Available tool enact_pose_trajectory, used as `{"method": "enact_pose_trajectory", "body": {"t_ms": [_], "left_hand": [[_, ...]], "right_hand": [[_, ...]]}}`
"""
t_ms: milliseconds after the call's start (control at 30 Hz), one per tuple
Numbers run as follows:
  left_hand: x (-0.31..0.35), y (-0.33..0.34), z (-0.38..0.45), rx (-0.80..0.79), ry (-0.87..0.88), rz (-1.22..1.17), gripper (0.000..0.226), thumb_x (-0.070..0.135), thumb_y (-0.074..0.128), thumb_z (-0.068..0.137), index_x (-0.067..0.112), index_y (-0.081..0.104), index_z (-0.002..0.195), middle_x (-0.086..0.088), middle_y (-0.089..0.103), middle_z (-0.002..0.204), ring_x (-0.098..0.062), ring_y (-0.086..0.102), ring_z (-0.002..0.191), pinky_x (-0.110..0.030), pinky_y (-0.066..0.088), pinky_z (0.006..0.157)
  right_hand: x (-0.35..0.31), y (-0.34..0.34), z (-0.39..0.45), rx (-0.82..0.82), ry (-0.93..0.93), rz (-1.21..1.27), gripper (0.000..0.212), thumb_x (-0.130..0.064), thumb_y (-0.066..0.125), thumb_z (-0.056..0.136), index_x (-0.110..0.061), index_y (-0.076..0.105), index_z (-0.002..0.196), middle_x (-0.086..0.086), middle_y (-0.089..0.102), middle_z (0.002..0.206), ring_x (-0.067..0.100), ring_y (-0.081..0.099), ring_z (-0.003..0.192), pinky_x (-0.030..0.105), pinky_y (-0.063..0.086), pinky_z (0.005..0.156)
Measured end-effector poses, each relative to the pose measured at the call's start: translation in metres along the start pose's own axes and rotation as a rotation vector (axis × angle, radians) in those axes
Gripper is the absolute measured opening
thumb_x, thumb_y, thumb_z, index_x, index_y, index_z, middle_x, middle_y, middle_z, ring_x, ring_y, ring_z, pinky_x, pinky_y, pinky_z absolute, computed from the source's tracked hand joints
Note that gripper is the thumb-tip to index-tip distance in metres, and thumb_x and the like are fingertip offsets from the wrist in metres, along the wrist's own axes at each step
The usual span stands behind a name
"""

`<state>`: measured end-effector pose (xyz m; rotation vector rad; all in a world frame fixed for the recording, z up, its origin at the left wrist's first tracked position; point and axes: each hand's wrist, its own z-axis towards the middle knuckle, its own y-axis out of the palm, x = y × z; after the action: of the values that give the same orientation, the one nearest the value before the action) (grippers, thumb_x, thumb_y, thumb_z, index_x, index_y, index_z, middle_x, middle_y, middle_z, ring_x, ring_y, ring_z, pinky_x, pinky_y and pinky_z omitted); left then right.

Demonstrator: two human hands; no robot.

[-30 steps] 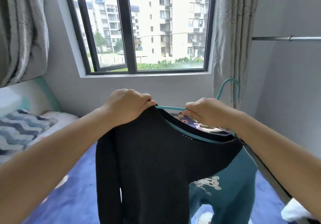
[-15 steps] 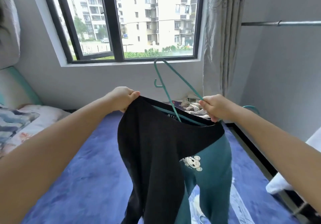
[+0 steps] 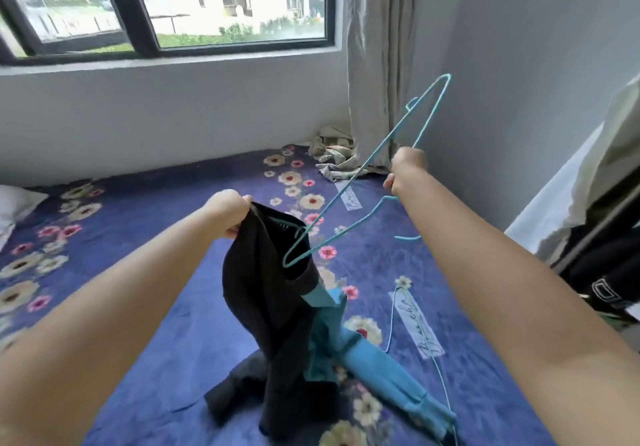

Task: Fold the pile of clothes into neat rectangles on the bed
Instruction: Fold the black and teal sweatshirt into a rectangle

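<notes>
A person's left hand (image 3: 228, 211) pinches the black-and-teal shirt (image 3: 277, 310) collar above the bed (image 3: 145, 324); right hand (image 3: 405, 168) grips the teal hanger (image 3: 349, 203), best drawn clear of the neckline without snagging.

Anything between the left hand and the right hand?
Head view: only the teal hanger, from right hand towards the shirt the left hand holds.

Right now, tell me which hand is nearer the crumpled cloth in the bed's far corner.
Right. The right hand, gripping the hanger, is just beside the crumpled cloth. The left hand, holding the shirt, is nearer the person and further left.
</notes>
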<state>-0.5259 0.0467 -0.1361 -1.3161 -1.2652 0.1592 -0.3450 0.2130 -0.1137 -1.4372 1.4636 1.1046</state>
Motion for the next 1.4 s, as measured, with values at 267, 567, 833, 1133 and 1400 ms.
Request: {"method": "enact_pose_trajectory", "body": {"t_ms": [267, 567, 833, 1133, 1400], "left_hand": [[0.021, 0.093, 0.012, -0.235, 0.063, 0.212, 0.037, 0.021, 0.033, 0.101, 0.004, 0.043, 0.07, -0.012, 0.047, 0.068, -0.028, 0.052, 0.063, -0.035, 0.048, 0.063], [0.028, 0.176, 0.022, -0.346, 0.107, 0.116, 0.033, 0.025, 0.026, 0.103, 0.0, 0.047, 0.105, -0.02, 0.049, 0.103, -0.028, 0.049, 0.091, -0.028, 0.033, 0.075], [-0.039, 0.182, 0.045, -0.027, -0.008, -0.315, 0.037, 0.035, 0.025, 0.102, 0.014, 0.046, 0.079, -0.005, 0.05, 0.087, -0.022, 0.046, 0.085, -0.036, 0.037, 0.078], [-0.061, 0.144, 0.049, -0.133, -0.23, -0.76, 0.032, 0.035, 0.041, 0.098, 0.015, 0.054, 0.077, 0.005, 0.064, 0.051, -0.007, 0.062, 0.048, -0.015, 0.05, 0.047], [-0.088, 0.062, 0.039, -0.149, -0.118, -1.024, 0.051, 0.056, 0.05, 0.083, 0.005, 0.057, 0.084, -0.003, 0.067, 0.064, -0.013, 0.066, 0.057, -0.019, 0.053, 0.051]], "right_hand": [[0.071, -0.096, 0.05, 0.174, 0.197, 0.075, 0.03, 0.0, 0.022, 0.095, -0.006, 0.035, 0.068, 0.008, 0.038, 0.067, 0.018, 0.039, 0.052, 0.034, 0.051, 0.058], [0.164, -0.159, 0.106, 0.09, 0.021, -1.057, 0.035, -0.012, 0.029, 0.099, 0.01, 0.051, 0.117, 0.028, 0.053, 0.119, 0.04, 0.05, 0.113, 0.037, 0.04, 0.088], [0.293, -0.154, 0.149, 0.063, 0.361, -1.058, 0.035, -0.006, 0.038, 0.094, 0.011, 0.04, 0.125, 0.025, 0.047, 0.129, 0.039, 0.046, 0.12, 0.045, 0.039, 0.098], [0.322, -0.026, 0.118, -0.887, -0.129, -1.239, 0.108, -0.031, 0.073, 0.077, -0.019, -0.006, 0.148, 0.008, -0.006, 0.156, 0.023, -0.002, 0.144, 0.038, 0.012, 0.115], [0.278, 0.048, 0.089, -0.708, -0.411, -0.931, 0.023, 0.001, 0.047, 0.088, 0.003, 0.061, 0.107, 0.019, 0.06, 0.105, 0.03, 0.054, 0.098, 0.029, 0.04, 0.075]]}}
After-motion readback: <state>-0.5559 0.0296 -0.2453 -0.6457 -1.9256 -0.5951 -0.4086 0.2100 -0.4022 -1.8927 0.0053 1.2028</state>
